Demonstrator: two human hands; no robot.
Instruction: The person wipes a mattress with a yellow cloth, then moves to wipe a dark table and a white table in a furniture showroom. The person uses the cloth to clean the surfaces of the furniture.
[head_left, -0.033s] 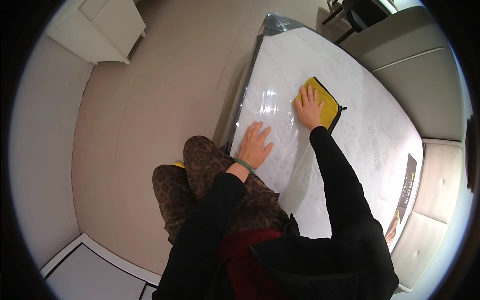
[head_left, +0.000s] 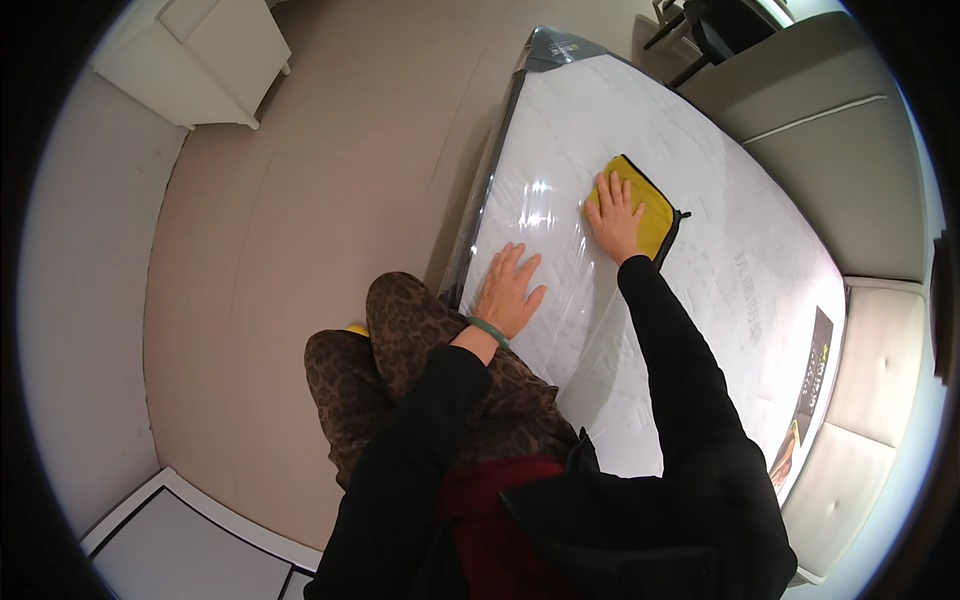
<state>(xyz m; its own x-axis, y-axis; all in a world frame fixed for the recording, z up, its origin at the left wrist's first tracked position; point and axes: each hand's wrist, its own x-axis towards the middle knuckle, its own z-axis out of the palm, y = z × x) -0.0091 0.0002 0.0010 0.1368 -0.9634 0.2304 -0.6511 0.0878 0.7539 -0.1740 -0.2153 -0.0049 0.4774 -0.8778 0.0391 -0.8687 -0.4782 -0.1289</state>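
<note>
A white mattress (head_left: 700,190) in clear plastic wrapping takes up the right half of the head view. On it lies a yellow cloth (head_left: 652,220) with a dark edging and a small dark tab at one corner. My right hand (head_left: 617,215) presses flat on the cloth, fingers stretched out and spread. Nearer to me, my left hand (head_left: 508,290), with a green bangle at the wrist, rests open on the wrapping by the mattress's left edge. It holds nothing. My legs in leopard-print trousers (head_left: 400,370) are bent beside the mattress.
A grey padded headboard (head_left: 810,140) and cream padded panels (head_left: 870,370) border the right side. A white cabinet (head_left: 220,60) stands far left, and a dark chair (head_left: 715,35) far right. Tiled floor (head_left: 260,250) lies left of the mattress. A white-framed panel (head_left: 190,540) is lower left.
My right hand and the yellow cloth have shifted slightly to the left on the mattress. My left hand stays in place.
</note>
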